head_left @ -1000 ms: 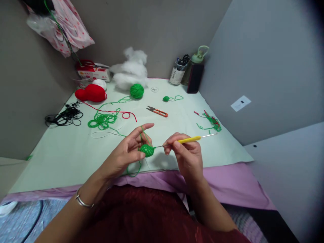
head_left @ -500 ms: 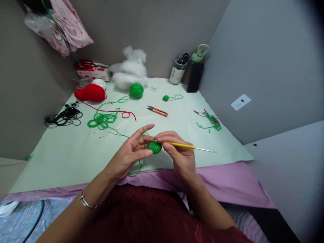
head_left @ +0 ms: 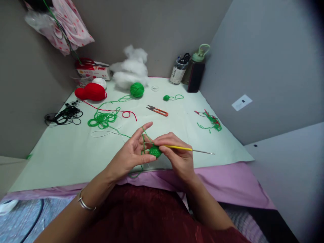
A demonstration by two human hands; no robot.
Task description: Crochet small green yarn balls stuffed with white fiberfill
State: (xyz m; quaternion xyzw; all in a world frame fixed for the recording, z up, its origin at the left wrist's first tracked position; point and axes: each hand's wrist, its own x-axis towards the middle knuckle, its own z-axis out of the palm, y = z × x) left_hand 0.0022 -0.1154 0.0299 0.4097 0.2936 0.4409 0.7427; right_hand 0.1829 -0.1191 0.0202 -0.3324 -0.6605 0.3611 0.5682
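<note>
Between my hands is a small green crochet piece (head_left: 155, 152), rounded in shape. My left hand (head_left: 134, 148) pinches its left side with thumb and fingers, and green yarn runs over the raised index finger. My right hand (head_left: 176, 152) grips a yellow-handled crochet hook (head_left: 178, 147). One metal end of the hook points right, over the table; the other end is hidden at the green piece. From the left hand the yarn trails to a loose green tangle (head_left: 102, 119) and on toward a green yarn ball (head_left: 137, 90).
Orange thread snips (head_left: 158, 110) lie beyond my hands. Red yarn (head_left: 91, 92), white stuffing (head_left: 130, 69) and black cord (head_left: 64, 114) are at the left and back. A pen cup (head_left: 177, 72), a bottle (head_left: 198, 62) and a phone (head_left: 195, 77) stand back right, with yarn scraps (head_left: 212, 121) nearer.
The green piece has tilted and sits slightly lower between my fingers. My right hand and the hook have shifted a little left.
</note>
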